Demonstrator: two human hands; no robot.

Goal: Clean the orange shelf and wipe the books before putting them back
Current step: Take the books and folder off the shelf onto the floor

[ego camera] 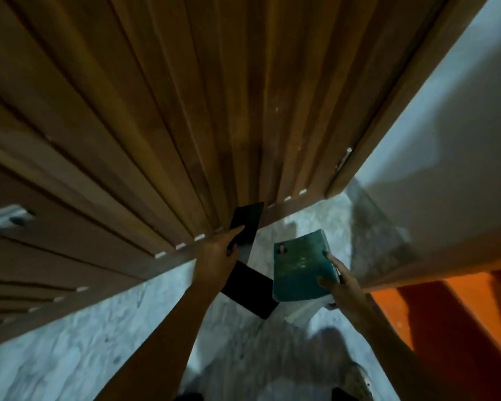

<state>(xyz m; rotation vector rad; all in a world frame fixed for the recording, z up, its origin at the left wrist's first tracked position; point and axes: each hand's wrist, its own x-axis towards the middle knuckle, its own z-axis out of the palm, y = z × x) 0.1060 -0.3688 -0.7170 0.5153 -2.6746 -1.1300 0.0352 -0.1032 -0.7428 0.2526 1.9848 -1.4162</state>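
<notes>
The left hand (216, 254) pinched a thin dark book (248, 222) by its edge, close to the slatted wooden door (156, 111). The right hand (343, 280) gripped a teal book (300, 270), its cover print too blurred to read, near the orange shelf (446, 314).

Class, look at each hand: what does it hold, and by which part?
The left hand pinches a dark book by its lower end. The right hand grips a teal book along its right edge.
</notes>
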